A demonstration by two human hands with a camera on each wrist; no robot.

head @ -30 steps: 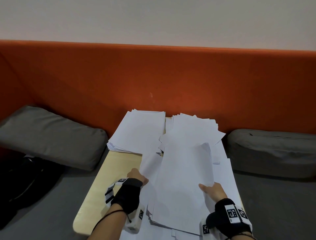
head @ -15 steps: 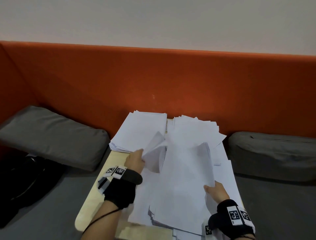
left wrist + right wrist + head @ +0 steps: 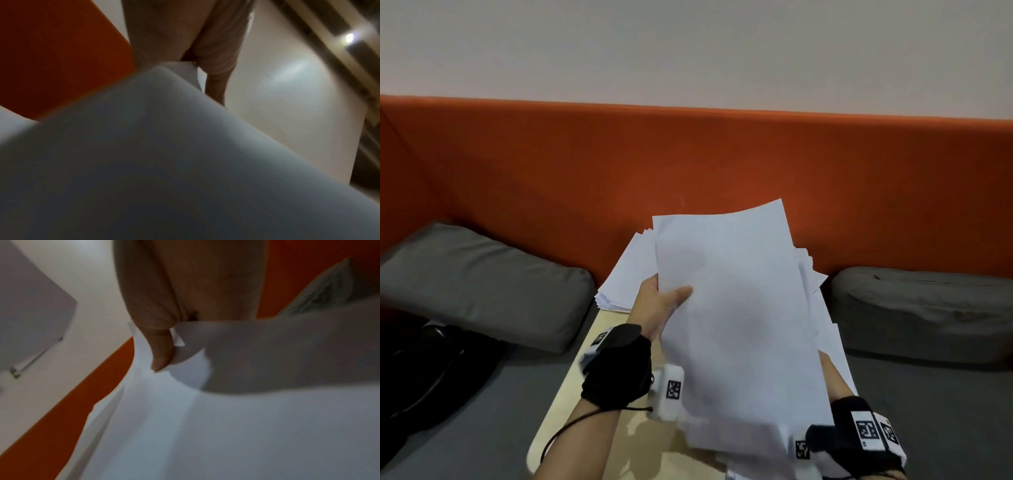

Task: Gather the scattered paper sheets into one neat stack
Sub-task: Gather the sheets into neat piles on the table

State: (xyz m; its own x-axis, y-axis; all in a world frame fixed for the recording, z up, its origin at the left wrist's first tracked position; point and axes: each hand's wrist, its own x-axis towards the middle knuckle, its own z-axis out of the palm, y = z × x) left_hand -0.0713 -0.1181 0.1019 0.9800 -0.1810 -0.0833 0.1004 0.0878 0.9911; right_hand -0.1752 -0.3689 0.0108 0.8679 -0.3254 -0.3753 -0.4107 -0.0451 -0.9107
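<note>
A bundle of plain white paper sheets (image 3: 736, 315) is held up above the table (image 3: 585, 370), tilted away from the person and slightly bowed, its edges not squared. The left hand (image 3: 659, 310) grips its left edge, thumb on top and fingers underneath. The right hand (image 3: 832, 377) clamps the near right edge; the right wrist view shows its thumb (image 3: 162, 352) pressing down on the paper. At the table's far left corner lies a separate paper stack (image 3: 619, 284); more loose sheets (image 3: 825, 325) run along the right edge. Grey cushions (image 3: 476, 284) flank the table before an orange backrest (image 3: 551, 178). The raised bundle hides most of the tabletop, and both wrist views are blurred.
</note>
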